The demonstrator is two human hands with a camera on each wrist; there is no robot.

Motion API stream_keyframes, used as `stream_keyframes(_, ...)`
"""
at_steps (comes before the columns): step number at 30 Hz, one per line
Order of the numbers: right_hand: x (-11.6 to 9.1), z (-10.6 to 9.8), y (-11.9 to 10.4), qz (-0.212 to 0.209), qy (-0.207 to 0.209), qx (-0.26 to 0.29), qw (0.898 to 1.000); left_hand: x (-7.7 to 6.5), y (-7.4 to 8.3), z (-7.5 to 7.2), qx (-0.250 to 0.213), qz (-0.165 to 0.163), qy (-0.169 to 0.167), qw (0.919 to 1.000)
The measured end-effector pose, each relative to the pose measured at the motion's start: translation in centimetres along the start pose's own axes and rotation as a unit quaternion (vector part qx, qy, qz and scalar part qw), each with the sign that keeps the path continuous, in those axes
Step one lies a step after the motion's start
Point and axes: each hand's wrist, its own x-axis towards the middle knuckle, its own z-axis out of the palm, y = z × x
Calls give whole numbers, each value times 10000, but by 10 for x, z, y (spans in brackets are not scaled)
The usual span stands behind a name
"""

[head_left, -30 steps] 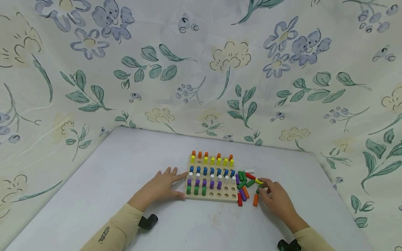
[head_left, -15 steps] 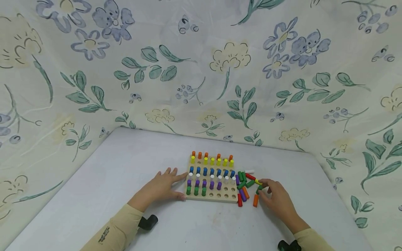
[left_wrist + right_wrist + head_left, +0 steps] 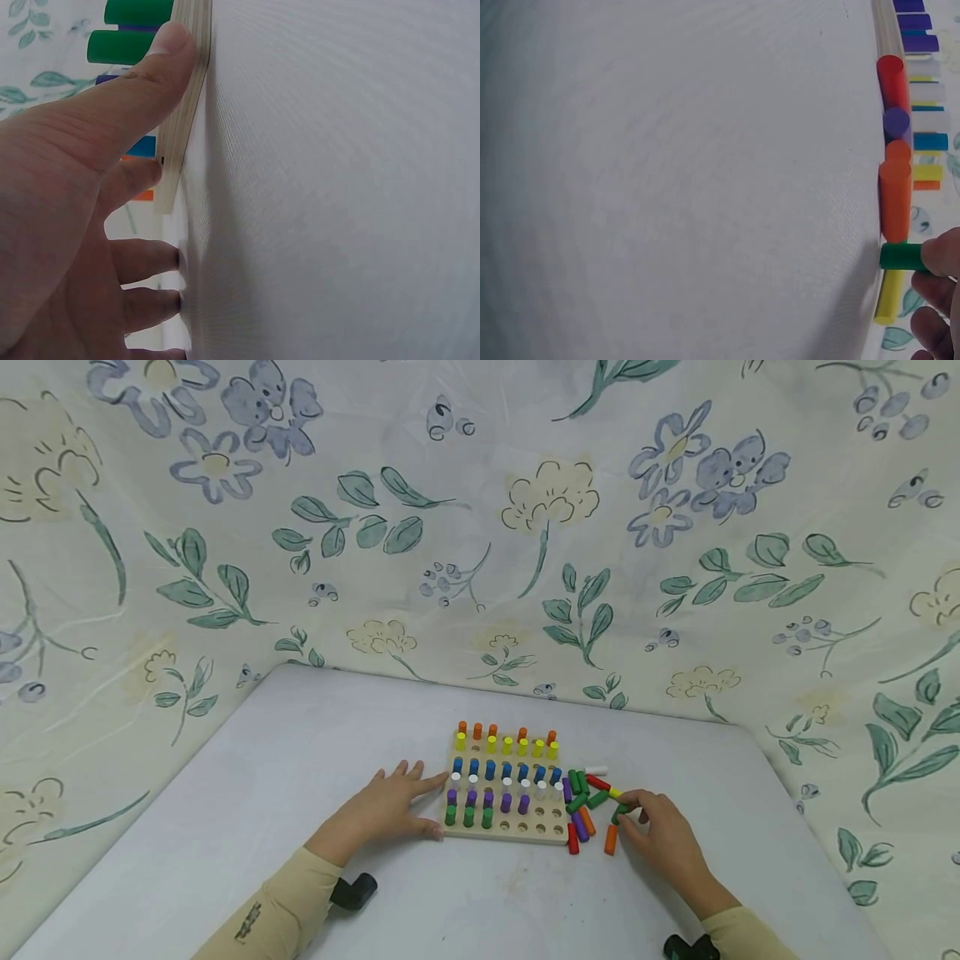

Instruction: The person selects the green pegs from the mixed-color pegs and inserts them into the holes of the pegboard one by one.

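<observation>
A wooden peg board [image 3: 510, 837] holds rows of orange, yellow, blue, white, purple and green pegs upright in its holes. Against its left side rests my left hand [image 3: 386, 806], fingers spread, with the thumb [image 3: 169, 52] and index finger touching the edge. To the right of the board, my right hand [image 3: 663, 835] pinches a green peg [image 3: 901, 256] between thumb and fingers. That peg stands roughly upright at the tabletop. Beside it lie a yellow peg [image 3: 889, 296] and an orange peg [image 3: 895, 201]. The right fingers partly cover the yellow peg in the head view.
Loose pegs lie close along the board's right side, among them a red peg [image 3: 573, 838], a purple peg [image 3: 580, 827] and a white peg [image 3: 596, 770]. A white table [image 3: 480, 910] bears everything. Behind it hangs a flower-patterned curtain [image 3: 480, 527].
The green peg at my right fingertips shows more than a second ago, as the right fingers have shifted slightly. My left hand and the board have stayed in place.
</observation>
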Motion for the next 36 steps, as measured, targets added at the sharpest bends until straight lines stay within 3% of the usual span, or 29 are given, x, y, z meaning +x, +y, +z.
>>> stream_keyframes(14,2,4,-2,-487,445,-11,9978,0,-1,0,-8,-37,-38,10000)
stream_keyframes(26,3,4,-12,-196,136,35,9997,-1,0,1,-13,-43,-56,10000)
stream_keyframes(36,3,6,-20,-266,161,43,9995,-1,2,0,-15,-48,-32,10000)
